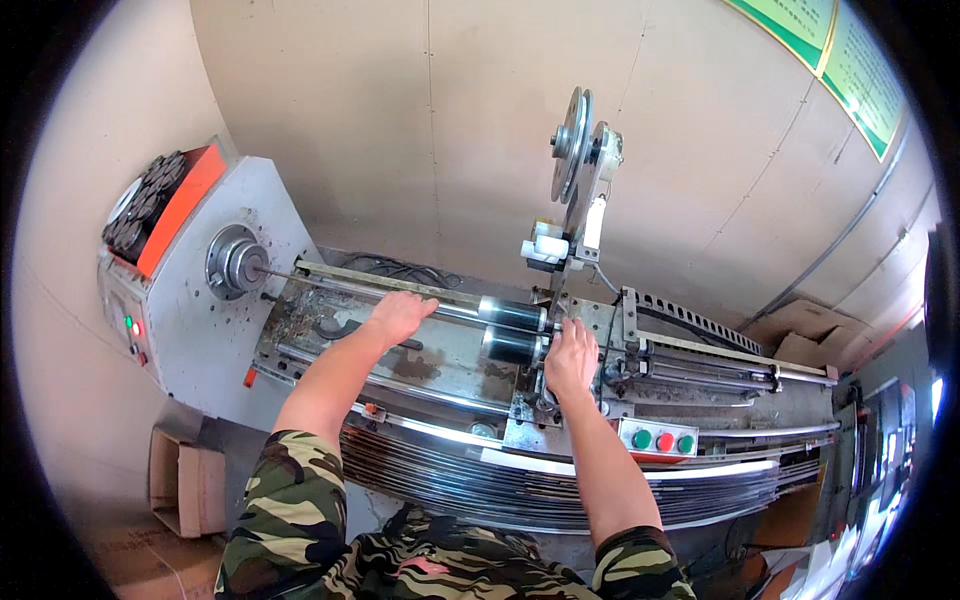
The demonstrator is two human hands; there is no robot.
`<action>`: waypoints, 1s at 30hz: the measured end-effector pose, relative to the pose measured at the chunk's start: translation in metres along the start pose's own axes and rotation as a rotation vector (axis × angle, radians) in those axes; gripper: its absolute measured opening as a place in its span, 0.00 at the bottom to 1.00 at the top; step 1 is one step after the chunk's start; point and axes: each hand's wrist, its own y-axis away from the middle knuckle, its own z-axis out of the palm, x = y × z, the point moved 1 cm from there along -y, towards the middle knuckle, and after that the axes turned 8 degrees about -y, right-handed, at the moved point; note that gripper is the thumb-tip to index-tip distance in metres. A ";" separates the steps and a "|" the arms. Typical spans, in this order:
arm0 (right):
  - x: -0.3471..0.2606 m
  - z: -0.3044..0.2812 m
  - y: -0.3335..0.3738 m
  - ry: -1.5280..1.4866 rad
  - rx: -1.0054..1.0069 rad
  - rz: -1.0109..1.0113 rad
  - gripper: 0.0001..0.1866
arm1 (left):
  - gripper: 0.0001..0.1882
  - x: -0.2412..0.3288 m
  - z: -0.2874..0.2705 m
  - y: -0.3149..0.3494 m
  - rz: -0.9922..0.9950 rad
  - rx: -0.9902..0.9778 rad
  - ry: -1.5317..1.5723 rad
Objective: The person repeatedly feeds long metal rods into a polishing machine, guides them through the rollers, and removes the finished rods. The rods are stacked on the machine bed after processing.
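Observation:
A long thin metal rod (345, 289) runs from the chuck (238, 264) of a grey lathe-like machine (215, 290) toward two dark, shiny rollers (511, 345) on a carriage. My left hand (402, 316) is closed over the rod, a little left of the rollers. At the rollers' right end, my right hand (572, 357) is closed against the carriage; its palm side and whatever it grips are hidden. Above the carriage, an upright arm carries a metal spool wheel (572, 143).
Many thin metal rods (540, 492) lie in a rack along the near side. A button box (657, 440) with green and red buttons sits right of my right forearm. A hook-shaped metal tool (345, 330) lies on the machine bed. A cardboard box (190, 482) stands lower left.

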 end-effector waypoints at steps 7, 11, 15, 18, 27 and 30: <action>0.006 -0.021 0.007 -0.071 -0.020 -0.031 0.22 | 0.18 0.041 -0.015 -0.009 -0.041 -0.048 0.032; 0.008 -0.028 0.006 -0.113 0.012 -0.047 0.22 | 0.20 0.055 -0.026 -0.017 -0.047 -0.070 0.028; 0.010 -0.023 0.007 -0.132 0.022 -0.071 0.22 | 0.16 0.061 -0.026 -0.018 -0.082 -0.073 -0.009; 0.006 -0.027 0.002 -0.135 0.030 -0.073 0.22 | 0.16 0.064 -0.038 -0.027 -0.075 -0.105 0.015; 0.009 -0.021 0.001 -0.146 0.037 -0.041 0.20 | 0.14 0.067 -0.023 -0.031 -0.044 -0.041 0.030; 0.020 -0.013 0.003 -0.139 0.071 -0.063 0.20 | 0.13 0.072 -0.027 -0.032 -0.035 -0.020 0.025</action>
